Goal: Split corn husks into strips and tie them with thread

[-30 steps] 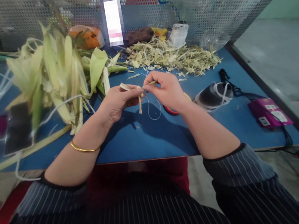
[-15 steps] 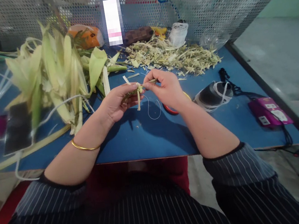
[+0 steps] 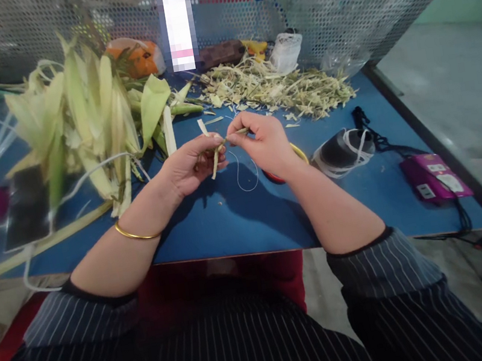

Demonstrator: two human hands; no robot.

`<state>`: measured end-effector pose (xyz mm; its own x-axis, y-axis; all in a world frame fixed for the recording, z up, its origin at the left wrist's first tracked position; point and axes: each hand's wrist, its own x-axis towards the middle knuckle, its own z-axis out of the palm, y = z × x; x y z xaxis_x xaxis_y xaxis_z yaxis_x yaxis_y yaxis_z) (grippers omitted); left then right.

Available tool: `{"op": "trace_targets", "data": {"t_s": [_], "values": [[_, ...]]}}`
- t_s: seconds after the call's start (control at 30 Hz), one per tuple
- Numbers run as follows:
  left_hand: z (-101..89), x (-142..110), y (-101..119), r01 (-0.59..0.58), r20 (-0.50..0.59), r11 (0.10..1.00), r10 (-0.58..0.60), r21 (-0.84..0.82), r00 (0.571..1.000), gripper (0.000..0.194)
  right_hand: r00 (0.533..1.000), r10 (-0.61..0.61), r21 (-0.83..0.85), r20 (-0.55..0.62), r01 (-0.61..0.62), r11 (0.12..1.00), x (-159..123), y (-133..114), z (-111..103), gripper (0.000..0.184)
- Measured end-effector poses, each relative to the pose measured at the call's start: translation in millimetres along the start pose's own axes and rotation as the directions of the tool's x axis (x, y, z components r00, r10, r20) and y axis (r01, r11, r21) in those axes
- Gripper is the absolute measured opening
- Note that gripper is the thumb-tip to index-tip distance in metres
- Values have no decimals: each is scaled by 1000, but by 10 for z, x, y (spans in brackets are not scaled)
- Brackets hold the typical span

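Observation:
Thumb and fingers of my left hand point(image 3: 195, 163) are closed on a pale corn husk strip point(image 3: 216, 163), one end of which hangs down and another sticks up past the thumb. My right hand point(image 3: 260, 141) pinches a thin greenish strand point(image 3: 240, 132) that meets the husk strip at my left fingertips. A loop of thin white thread point(image 3: 249, 189) hangs below the fingers over the blue table point(image 3: 239, 223). Partly hidden behind my right wrist is a round red and yellow object point(image 3: 276, 178).
Large corn husks point(image 3: 89, 119) are heaped at the left, by a dark phone point(image 3: 25, 205) with a white cable. A pile of husk scraps point(image 3: 276, 86) lies behind the hands. At the right are a black spool-like object point(image 3: 341, 152) and a purple power strip point(image 3: 435, 177).
My fingertips have turned the husk piece: its hanging end now slants to the lower left, and the pale knot-like part is less visible. Both hands stay nearly in place.

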<state>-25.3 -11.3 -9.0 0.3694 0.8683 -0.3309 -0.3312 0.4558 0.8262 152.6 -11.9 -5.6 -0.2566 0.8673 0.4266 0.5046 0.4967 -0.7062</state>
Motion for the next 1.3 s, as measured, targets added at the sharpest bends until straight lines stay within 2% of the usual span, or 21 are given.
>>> {"op": "trace_targets", "data": {"t_s": [0.2, 0.37, 0.43, 0.53, 0.6, 0.63, 0.73, 0.77, 0.83, 0.97, 1.03, 1.1, 1.17, 1.2, 1.27, 1.3], "values": [[-18, 25, -7, -99, -56, 977, 111, 191, 992, 20, 996, -86, -57, -7, 85, 995, -5, 55, 21, 10], [-23, 12, 2, -46, -67, 973, 63, 228, 996, 24, 991, -133, -105, -24, 130, 986, -6, 92, 42, 11], [-29, 19, 0, -63, -96, 975, 85, 213, 992, 22, 996, -89, -129, -16, 87, 988, -4, 90, 24, 10], [-47, 47, -2, -130, -187, 971, 168, 200, 968, 21, 995, 95, -281, -16, -95, 955, -12, 30, -44, 19], [-62, 71, -1, -164, -244, 965, 212, 203, 946, 21, 970, 237, -462, 48, -189, 867, -36, -49, -87, 26], [-69, 81, 0, -177, -262, 963, 228, 204, 938, 22, 946, 301, -549, 124, -187, 814, -54, -94, -97, 28], [-78, 99, -4, -207, -288, 958, 260, 200, 922, 25, 823, 419, -697, 384, -40, 716, -114, -208, -70, 30], [-78, 100, -8, -210, -287, 957, 262, 200, 921, 26, 795, 428, -713, 429, 8, 701, -131, -230, -49, 27], [-76, 98, -16, -211, -270, 957, 261, 200, 927, 28, 776, 430, -734, 462, 64, 676, -151, -247, -10, 20], [-71, 81, -19, -200, -215, 956, 246, 214, 945, 30, 761, 432, -733, 484, 83, 675, -130, -208, -4, 21], [-66, 69, -8, -185, -199, 954, 233, 236, 952, 30, 785, 410, -705, 465, 47, 708, -99, -160, -29, 18], [-61, 58, 5, -175, -189, 952, 225, 251, 956, 28, 830, 363, -601, 423, -43, 798, -60, -91, -57, 14], [-62, 53, 17, -177, -179, 951, 225, 253, 958, 27, 868, 327, -380, 373, -179, 908, -23, -16, -84, 13], [-66, 54, 21, -179, -176, 951, 227, 253, 958, 27, 877, 327, -259, 353, -245, 934, -8, 14, -97, 15], [-77, 60, 26, -186, -176, 950, 234, 252, 956, 27, 872, 368, -156, 323, -334, 929, 9, 41, -121, 16], [-83, 64, 28, -190, -179, 949, 239, 250, 954, 27, 863, 394, -214, 315, -340, 916, 9, 32, -129, 15]]}}
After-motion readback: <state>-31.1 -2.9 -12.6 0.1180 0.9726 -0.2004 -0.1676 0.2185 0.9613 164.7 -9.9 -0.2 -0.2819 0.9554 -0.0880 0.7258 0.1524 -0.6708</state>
